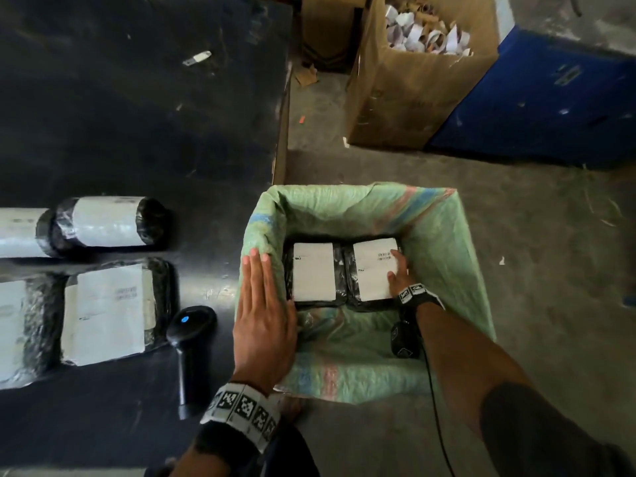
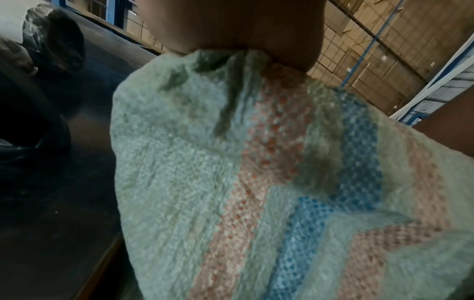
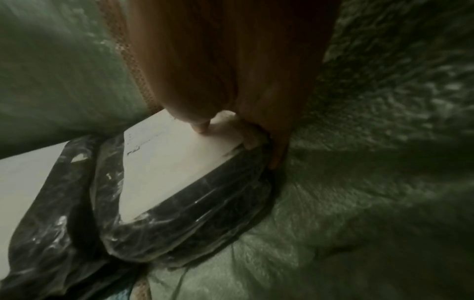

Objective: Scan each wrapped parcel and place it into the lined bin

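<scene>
The lined bin stands on the floor beside the black table, its green woven liner folded over the rim. Two black-wrapped parcels with white labels lie flat inside. My right hand reaches in and grips the right edge of the right parcel. In the right wrist view my thumb presses that parcel's label and my fingers go down its side. The other parcel in the bin lies to its left. My left hand rests flat, fingers straight, on the bin's left rim.
Several wrapped parcels lie on the table's left part. A black handheld scanner lies between them and the bin. A cardboard box of paper scraps and a blue panel stand beyond. A black cable hangs from my right wrist.
</scene>
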Tool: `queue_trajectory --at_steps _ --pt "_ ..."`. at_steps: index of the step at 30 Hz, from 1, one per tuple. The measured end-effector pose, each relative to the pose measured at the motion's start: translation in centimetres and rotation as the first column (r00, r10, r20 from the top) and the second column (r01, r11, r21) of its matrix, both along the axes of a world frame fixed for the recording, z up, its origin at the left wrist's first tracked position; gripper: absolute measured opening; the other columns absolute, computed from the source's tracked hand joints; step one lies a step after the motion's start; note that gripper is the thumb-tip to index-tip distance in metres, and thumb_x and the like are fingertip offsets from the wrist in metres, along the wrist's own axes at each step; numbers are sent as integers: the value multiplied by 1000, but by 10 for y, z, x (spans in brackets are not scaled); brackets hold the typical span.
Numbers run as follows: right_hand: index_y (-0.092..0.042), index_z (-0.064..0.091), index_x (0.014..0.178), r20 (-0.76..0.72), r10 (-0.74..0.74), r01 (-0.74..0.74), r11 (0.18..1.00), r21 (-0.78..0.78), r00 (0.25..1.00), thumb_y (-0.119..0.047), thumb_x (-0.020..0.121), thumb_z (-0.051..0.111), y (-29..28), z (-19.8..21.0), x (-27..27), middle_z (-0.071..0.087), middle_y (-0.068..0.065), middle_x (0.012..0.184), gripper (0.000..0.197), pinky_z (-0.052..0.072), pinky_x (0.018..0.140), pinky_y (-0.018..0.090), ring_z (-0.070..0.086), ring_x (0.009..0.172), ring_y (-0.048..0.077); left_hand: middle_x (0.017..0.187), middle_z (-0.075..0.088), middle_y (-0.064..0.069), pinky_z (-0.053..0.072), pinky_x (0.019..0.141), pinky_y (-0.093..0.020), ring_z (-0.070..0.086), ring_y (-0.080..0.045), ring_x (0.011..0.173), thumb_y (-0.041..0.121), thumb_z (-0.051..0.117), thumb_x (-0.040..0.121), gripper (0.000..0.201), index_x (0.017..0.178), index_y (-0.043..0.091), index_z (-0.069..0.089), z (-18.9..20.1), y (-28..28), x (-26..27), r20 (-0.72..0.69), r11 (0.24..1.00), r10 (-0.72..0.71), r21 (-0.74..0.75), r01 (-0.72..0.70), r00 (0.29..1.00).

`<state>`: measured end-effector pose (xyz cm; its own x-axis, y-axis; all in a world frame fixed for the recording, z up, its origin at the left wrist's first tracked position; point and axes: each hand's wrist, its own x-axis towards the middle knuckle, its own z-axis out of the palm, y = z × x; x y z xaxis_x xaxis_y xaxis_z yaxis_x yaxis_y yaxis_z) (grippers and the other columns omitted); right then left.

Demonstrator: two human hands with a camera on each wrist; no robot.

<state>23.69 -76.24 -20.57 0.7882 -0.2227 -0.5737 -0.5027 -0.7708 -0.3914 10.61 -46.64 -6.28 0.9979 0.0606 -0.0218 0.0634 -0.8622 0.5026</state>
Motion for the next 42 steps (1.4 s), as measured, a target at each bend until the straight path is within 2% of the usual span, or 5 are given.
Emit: queue_trajectory --at_steps 7,17,32,36,42 --pt "-19 17 158 -257 117 -149 983 -106 959 -22 102 42 27 67 25 23 15 162 61 34 113 33 39 141 35 166 -1 -18 14 125 -43 -3 -29 154 32 37 94 77 156 1 5 17 13 3 -80 996 4 87 3 997" --pt "-31 44 143 341 421 -451 892 11 841 -52 96 43 220 259 -71 58 7 136 52 43 104 44 52 128 26 143 52 -19 40 111 -46 46 -36 135 39 50 92 56 142 13 51 57 175 -29 -84 991 39 -121 -49 996" --pt "-15 15 157 154 13 -41 982 184 988 -34 102 46 405 155 -194 13 20 163 66 18 118 32 22 149 35 163 2 -27 7 122 -53 -4 -41 151 77 47 83 98 155 41 -8 -37 456 -128 -289 926 353 -30 -377 890" --pt "-40 26 144 181 -210 118 900 420 961 -31 102 45 412 125 -194 47 15 144 46 56 67 30 63 94 25 165 4 -20 9 122 -54 -3 -37 152 70 60 80 102 155 43 -3 -51 455 -125 -302 918 268 -209 -337 915" --pt "-41 33 138 112 -306 219 852 476 946 -42 102 42 412 114 -193 63 24 92 38 47 41 22 59 49 21 163 20 -18 28 114 -63 15 -40 150 54 68 81 96 156 41 9 -49 451 -128 -248 864 300 -338 -372 921"
